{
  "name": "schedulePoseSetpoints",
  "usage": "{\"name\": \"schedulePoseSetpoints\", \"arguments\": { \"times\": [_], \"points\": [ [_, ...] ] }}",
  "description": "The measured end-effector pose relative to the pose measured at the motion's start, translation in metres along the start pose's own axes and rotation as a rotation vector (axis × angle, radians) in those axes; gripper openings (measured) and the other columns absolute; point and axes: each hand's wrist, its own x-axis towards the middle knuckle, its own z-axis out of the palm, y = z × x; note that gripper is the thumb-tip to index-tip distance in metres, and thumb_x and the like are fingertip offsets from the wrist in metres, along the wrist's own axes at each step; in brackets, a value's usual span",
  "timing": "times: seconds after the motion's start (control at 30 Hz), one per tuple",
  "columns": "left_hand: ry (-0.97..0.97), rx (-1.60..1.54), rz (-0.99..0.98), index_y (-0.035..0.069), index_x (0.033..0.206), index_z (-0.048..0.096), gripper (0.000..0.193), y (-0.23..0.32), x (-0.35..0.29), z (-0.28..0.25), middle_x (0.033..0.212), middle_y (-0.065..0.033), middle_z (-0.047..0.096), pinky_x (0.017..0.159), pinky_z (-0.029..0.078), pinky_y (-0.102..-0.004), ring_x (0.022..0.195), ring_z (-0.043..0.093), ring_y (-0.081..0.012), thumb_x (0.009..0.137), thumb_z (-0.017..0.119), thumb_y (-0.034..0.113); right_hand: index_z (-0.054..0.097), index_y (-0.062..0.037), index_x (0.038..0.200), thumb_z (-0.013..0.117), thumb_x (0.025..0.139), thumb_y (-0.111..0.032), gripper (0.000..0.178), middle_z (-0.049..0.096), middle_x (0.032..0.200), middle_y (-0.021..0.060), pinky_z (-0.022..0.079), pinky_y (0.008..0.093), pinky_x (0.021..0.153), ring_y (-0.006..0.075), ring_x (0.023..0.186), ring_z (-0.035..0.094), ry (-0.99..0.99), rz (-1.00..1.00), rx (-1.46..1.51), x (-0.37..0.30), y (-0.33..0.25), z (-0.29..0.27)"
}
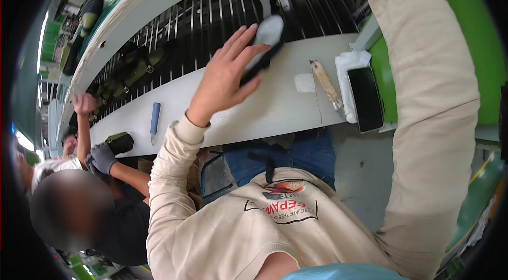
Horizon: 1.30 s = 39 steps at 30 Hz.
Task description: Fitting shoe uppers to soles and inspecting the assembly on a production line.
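Shoe piece, black with a pale grey face, lies at upper centre of the frame, long axis slanting up and right from the nearer left hand. At left, a slatted rack bears olive strapped pieces; centrally, the left hand's spread fingers overlap the shoe piece, grip impossible to tell; the right hand is out of view.
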Motion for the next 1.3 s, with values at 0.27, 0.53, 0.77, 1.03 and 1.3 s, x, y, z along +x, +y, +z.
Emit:
{"name": "schedulePoseSetpoints", "arguments": {
  "times": [0.27, 0.53, 0.77, 1.03, 1.3],
  "points": [
    [-0.113, -0.292, -0.539, 0.001, 0.141, 0.06, 0.087, -0.022, -0.025, 0.048, 0.096, -0.0201, 0.076, 0.084, 0.058, -0.0428, 0.092, 0.076, -0.0375, 0.079, 0.092, 0.052, 0.075, 0.0028, 0.1, 0.074, 0.094, -0.02, 0.024, 0.078, 0.103, 0.0245, 0.062, 0.046, 0.079, 0.0381, 0.088, 0.077, 0.022, 0.059, 0.202, -0.016, 0.004, -0.022],
    [0.602, -1.088, -0.29, 0.0, 0.134, 0.063, 0.056, 0.031, -0.036, -0.006, 0.117, -0.0054, 0.073, 0.092, 0.056, -0.0295, 0.104, 0.067, -0.012, 0.09, 0.092, 0.021, 0.061, 0.0045, 0.124, 0.071, 0.108, -0.011, 0.024, 0.077, 0.101, 0.0129, 0.062, 0.0331, 0.085, 0.0213, 0.092, 0.077, 0.004, 0.234, 1.384, -0.182, -0.081, -0.066],
    [0.558, -1.074, -0.341, 0.001, 0.125, 0.068, 0.043, 0.032, -0.043, 0.003, 0.105, -0.0009, 0.072, 0.084, 0.054, -0.0265, 0.095, 0.064, -0.0085, 0.094, 0.089, 0.02, 0.056, 0.0032, 0.131, 0.071, 0.105, 0.003, 0.031, 0.074, 0.122, 0.0153, 0.064, 0.0354, 0.093, 0.0234, 0.102, 0.078, -0.14, 0.553, 1.395, -0.369, -0.121, -0.037],
    [0.594, -1.128, -0.301, 0.0, 0.118, 0.07, 0.036, 0.036, -0.032, 0.001, 0.096, -0.0008, 0.072, 0.077, 0.053, -0.0248, 0.086, 0.064, -0.0072, 0.094, 0.088, 0.02, 0.057, 0.0017, 0.132, 0.073, 0.104, 0.001, 0.032, 0.075, 0.12, 0.014, 0.061, 0.035, 0.098, 0.0217, 0.104, 0.077, -0.217, 0.667, 1.381, -0.411, -0.114, -0.028],
    [0.576, -1.195, -0.161, -0.003, 0.124, 0.07, 0.029, 0.048, -0.028, -0.02, 0.107, -0.0138, 0.081, 0.093, 0.061, -0.0334, 0.103, 0.077, -0.0189, 0.103, 0.077, 0.016, 0.058, 0.0008, 0.133, 0.074, 0.104, 0.0, 0.034, 0.075, 0.123, 0.0125, 0.059, 0.0329, 0.1, 0.0188, 0.108, 0.074, -0.242, 0.694, 1.452, -0.414, -0.114, -0.031]
  ]
}}
